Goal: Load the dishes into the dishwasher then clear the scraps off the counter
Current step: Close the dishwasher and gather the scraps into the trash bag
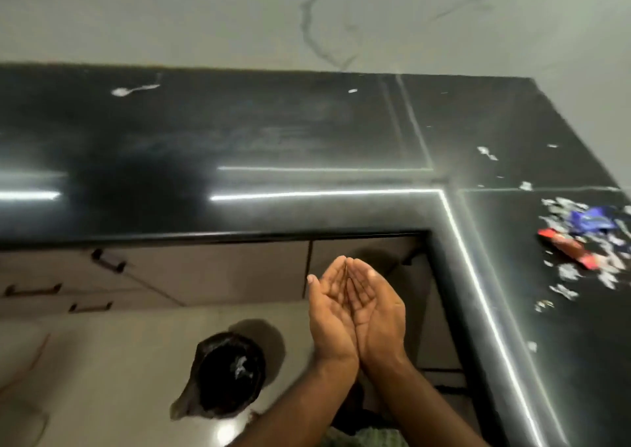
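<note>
Down by the person's feet a dark bin (227, 375) stands on the pale floor, with a few light bits lying inside it. Just to the right of the bin and above it, the left hand (329, 313) and right hand (374, 310) are held together, palms up, little-finger edges touching, fingers straight and cupped like a bowl; I cannot tell whether anything lies in them. Beyond the bin, brown cupboard drawers (61, 276) with dark handles sit under the black counter (239, 146), which turns a corner and runs along the right. On that right-hand stretch, well off from the bin, lies a heap of scraps (580, 242): torn silvery bits, a blue wrapper (589, 221) and a red wrapper (568, 247) touching them. Farther back on the counter, a white smear (131, 89) sits near the pale marbled wall (307, 13).
</note>
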{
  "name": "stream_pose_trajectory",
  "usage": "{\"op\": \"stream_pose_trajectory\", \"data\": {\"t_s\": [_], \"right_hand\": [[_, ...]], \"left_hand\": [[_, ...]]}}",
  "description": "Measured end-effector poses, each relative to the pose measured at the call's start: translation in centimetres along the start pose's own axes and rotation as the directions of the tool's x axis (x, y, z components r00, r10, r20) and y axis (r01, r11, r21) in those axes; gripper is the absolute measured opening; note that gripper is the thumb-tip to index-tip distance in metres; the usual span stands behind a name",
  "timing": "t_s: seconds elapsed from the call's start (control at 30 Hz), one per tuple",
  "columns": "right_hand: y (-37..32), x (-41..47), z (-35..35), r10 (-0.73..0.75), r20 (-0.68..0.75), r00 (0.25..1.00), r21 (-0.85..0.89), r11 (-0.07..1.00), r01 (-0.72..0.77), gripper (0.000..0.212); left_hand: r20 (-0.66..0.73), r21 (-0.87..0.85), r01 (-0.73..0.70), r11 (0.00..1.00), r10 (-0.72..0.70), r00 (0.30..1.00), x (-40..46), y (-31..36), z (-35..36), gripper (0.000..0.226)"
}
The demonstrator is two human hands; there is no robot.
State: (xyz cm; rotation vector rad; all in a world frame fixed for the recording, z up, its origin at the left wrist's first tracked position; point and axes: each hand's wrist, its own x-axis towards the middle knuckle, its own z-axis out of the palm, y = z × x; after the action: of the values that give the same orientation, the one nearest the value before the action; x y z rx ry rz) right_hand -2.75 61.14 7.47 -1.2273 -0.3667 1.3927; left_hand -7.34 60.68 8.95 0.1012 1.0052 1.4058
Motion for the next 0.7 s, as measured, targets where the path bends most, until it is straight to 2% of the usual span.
{"op": "stream_pose_trajectory", "data": {"t_s": [0.07,0.1,0.2,0.33,0.4,0.47,0.53,0.57,0.63,0.67,0.7], "right_hand": [[-3.1,1.2,-3.2,-0.008,-0.061,0.998,0.228,0.973,0.021,0.031],[-4.9,1.5,-4.7,-0.042,-0.086,0.995,0.264,0.963,0.064,0.03],[-7.9,3.2,-9.6,-0.15,-0.2,0.968,0.213,0.958,0.192,0.031],[-10.6,4.4,-15.5,-0.278,-0.339,0.899,0.056,0.947,0.315,0.029],[-10.9,4.7,-18.3,-0.379,-0.38,0.844,-0.115,0.925,0.363,0.028],[-10.3,4.8,-20.4,-0.508,-0.349,0.788,-0.36,0.849,0.388,0.029],[-9.2,5.4,-23.0,-0.627,-0.254,0.736,-0.607,0.696,0.383,0.027],[-8.7,5.7,-24.2,-0.677,-0.155,0.719,-0.727,0.571,0.38,0.027],[-7.3,6.3,-26.0,-0.67,0.105,0.735,-0.915,0.224,0.334,0.037],[-6.7,6.8,-26.7,-0.634,0.189,0.75,-0.953,0.065,0.296,0.045],[-6.5,7.1,-27.1,-0.604,0.219,0.766,-0.969,-0.042,0.244,0.051]], "left_hand": [[0.089,0.047,0.03,0.998,-0.034,0.995,0.0,-2.7,3.0,0.067],[0.122,0.079,0.048,0.996,-0.057,0.991,0.1,-4.0,4.3,0.067],[0.249,0.196,0.085,0.977,-0.134,0.959,0.0,-7.5,8.2,0.067],[0.356,0.321,0.151,0.935,-0.267,0.895,0.1,-11.4,11.9,0.064],[0.381,0.41,0.168,0.896,-0.335,0.862,0.6,-13.1,13.3,0.062],[0.379,0.51,0.121,0.852,-0.348,0.858,1.8,-14.6,14.0,0.058],[0.389,0.616,0.023,0.787,-0.33,0.86,3.4,-16.2,14.9,0.051],[0.396,0.663,-0.024,0.748,-0.324,0.859,4.3,-17.0,15.3,0.048],[0.421,0.73,-0.111,0.674,-0.317,0.85,5.8,-17.9,15.9,0.043],[0.451,0.756,-0.165,0.633,-0.321,0.833,6.6,-18.3,16.5,0.042],[0.481,0.778,-0.221,0.588,-0.333,0.811,7.1,-18.7,17.2,0.042]]}}
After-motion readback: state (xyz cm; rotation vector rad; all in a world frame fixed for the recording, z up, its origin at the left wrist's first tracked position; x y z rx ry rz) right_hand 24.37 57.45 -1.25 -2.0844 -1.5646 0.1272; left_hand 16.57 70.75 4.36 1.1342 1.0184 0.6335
